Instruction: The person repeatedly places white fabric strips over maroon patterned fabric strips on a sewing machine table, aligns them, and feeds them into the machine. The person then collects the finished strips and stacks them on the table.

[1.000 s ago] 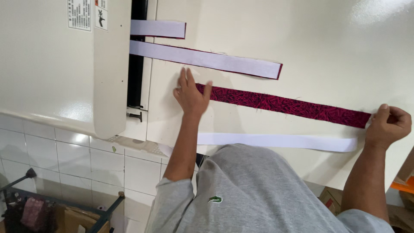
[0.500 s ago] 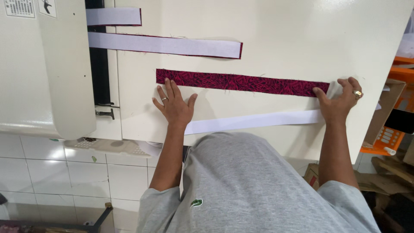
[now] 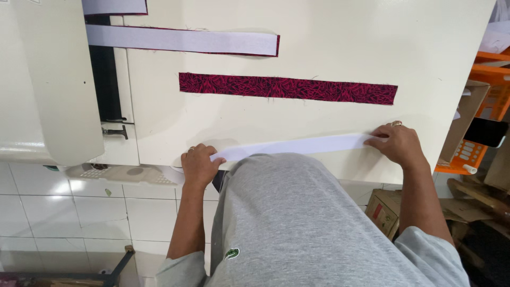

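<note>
Both hands had dropped from the patterned strip to the white one.
Head view: left hand (image 3: pixel 199 163) pinched one end of the white fabric strip (image 3: pixel 297 145) at the cream counter's (image 3: pixel 329 32) near edge, right hand (image 3: pixel 399 144) pressed flat on the other end; the red-and-black patterned strip (image 3: pixel 287 88) lay free just beyond it.

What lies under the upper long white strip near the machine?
Under the white strip a thin dark red edge shows along its lower side and right end, probably another patterned strip like the red one lying bare on the cream table. The rest is covered.
</note>
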